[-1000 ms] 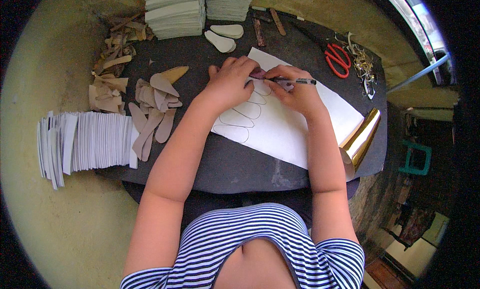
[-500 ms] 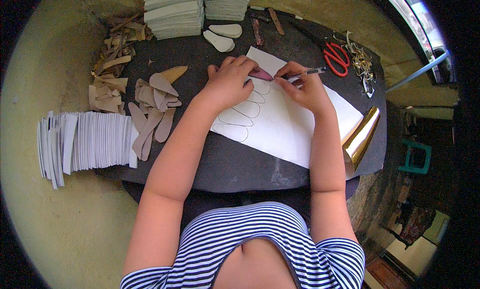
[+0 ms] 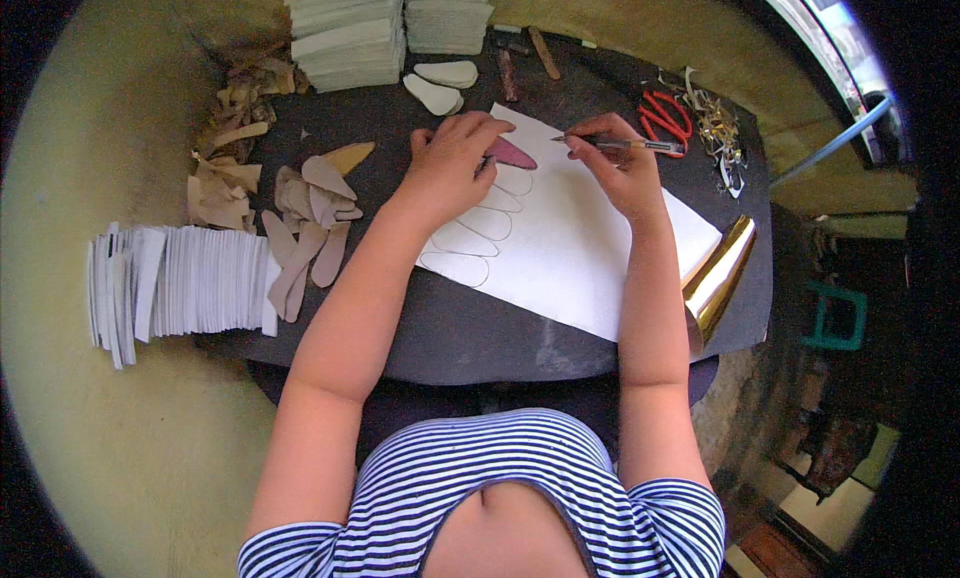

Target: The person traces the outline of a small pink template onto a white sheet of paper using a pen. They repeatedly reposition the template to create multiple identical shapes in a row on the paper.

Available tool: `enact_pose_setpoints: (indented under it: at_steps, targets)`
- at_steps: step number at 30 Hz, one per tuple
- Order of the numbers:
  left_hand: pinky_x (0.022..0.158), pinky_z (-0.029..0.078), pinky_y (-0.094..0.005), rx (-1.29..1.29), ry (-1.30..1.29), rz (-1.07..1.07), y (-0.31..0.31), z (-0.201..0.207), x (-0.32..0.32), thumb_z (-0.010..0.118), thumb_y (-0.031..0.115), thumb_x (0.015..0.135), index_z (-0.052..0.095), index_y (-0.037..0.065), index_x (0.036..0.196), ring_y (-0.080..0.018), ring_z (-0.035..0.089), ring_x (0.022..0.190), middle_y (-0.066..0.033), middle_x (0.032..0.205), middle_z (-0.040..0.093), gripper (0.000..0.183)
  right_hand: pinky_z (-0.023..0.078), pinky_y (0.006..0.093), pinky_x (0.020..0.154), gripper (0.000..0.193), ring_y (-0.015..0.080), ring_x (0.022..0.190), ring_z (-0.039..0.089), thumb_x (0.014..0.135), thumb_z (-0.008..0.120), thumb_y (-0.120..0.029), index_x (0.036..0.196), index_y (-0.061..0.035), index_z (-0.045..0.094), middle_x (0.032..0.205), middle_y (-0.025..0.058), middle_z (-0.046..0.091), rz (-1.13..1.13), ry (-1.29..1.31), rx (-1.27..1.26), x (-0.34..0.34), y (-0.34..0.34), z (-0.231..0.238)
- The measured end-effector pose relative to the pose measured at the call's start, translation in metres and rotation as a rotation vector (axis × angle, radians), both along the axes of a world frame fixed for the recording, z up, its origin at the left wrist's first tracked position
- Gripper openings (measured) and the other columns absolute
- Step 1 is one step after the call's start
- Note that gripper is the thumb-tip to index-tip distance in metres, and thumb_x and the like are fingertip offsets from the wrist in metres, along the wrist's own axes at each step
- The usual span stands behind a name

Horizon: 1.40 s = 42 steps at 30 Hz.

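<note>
A white sheet point(image 3: 560, 248) lies slantwise on the dark tabletop, with a column of rounded sole-shaped outlines drawn along its left side. My left hand point(image 3: 452, 163) holds a purple sole-shaped template point(image 3: 512, 155) down at the upper end of that column. The template's wide part is hidden under my fingers; its rounded tip points right. In my right hand point(image 3: 618, 168) is a pen point(image 3: 640, 145), gripped between thumb and fingers. Its tip hovers near the sheet's upper edge, apart from the template.
Tall stacks of white pieces point(image 3: 345, 33) stand at the back. Grey sole-shaped cut-outs point(image 3: 310, 203) and a row of white strips point(image 3: 200, 281) sit left, near brown scraps point(image 3: 225, 183). Red-handled scissors point(image 3: 664, 118), shiny trimmings point(image 3: 718, 128) and a gold roll point(image 3: 722, 283) are right.
The pen has lifted away from the template's edge and moved right and slightly up with my right hand. More of the template shows; my left hand stays nearly in place.
</note>
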<state>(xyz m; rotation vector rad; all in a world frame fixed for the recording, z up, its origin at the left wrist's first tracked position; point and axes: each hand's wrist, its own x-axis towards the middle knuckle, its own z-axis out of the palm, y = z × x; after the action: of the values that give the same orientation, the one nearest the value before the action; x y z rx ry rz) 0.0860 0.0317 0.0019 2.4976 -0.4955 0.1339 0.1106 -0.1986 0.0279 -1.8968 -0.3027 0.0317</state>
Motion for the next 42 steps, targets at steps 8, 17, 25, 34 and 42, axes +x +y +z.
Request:
enact_pose_setpoints:
  at_steps: [8, 17, 25, 34, 42]
  targets:
    - [0.094, 0.033, -0.0502, 0.1, 0.052, 0.043, 0.003, 0.019, -0.002, 0.062, 0.019, 0.081, 0.056, 0.019, 0.125, -0.0279, 0.046, 0.12, -0.0082, 0.126, 0.052, 0.044, 0.046, 0.024, 0.065, 0.014, 0.0087, 0.075, 0.06, 0.084, 0.069, -0.01, 0.093, -0.0049, 0.06, 0.083, 0.0025, 0.065, 0.049, -0.023, -0.111, -0.002, 0.003, 0.008]
    - [0.075, 0.05, -0.0333, -0.405, 0.146, 0.138, 0.023, -0.002, 0.006, 0.067, 0.017, 0.082, 0.058, 0.002, 0.109, -0.0234, 0.062, 0.082, -0.0106, 0.091, 0.064, 0.032, 0.044, 0.0233, 0.059, 0.021, 0.0105, 0.065, 0.059, 0.097, 0.052, -0.021, 0.114, -0.0087, 0.056, 0.082, 0.0055, 0.066, 0.05, 0.088, 0.38, 0.023, 0.011, -0.018]
    - [0.061, 0.049, -0.0302, -0.821, 0.443, 0.351, -0.007, 0.027, 0.009, 0.073, 0.018, 0.078, 0.051, -0.001, 0.096, -0.0177, 0.062, 0.07, -0.0116, 0.084, 0.061, 0.033, 0.045, 0.0241, 0.053, 0.017, 0.0086, 0.06, 0.056, 0.096, 0.054, -0.019, 0.108, -0.0073, 0.058, 0.077, 0.006, 0.065, -0.058, 0.081, 0.461, 0.041, -0.002, -0.032]
    - [0.062, 0.052, -0.037, -0.46, 0.276, 0.334, -0.04, 0.019, 0.006, 0.061, 0.026, 0.088, 0.059, 0.002, 0.1, -0.0252, 0.067, 0.065, -0.013, 0.07, 0.067, 0.027, 0.045, 0.0255, 0.055, 0.017, 0.0116, 0.06, 0.055, 0.095, 0.054, -0.015, 0.107, -0.0054, 0.059, 0.078, 0.0068, 0.064, -0.013, 0.083, 0.268, 0.035, 0.006, -0.032]
    - [0.098, 0.035, -0.0483, 0.062, -0.041, 0.033, -0.014, 0.004, 0.004, 0.068, 0.032, 0.078, 0.055, 0.018, 0.123, -0.0311, 0.043, 0.125, -0.008, 0.131, 0.051, 0.048, 0.048, 0.0286, 0.06, 0.017, 0.0117, 0.064, 0.057, 0.093, 0.056, -0.016, 0.105, -0.0057, 0.061, 0.077, 0.0066, 0.067, 0.002, 0.0, 0.097, 0.032, 0.008, -0.038]
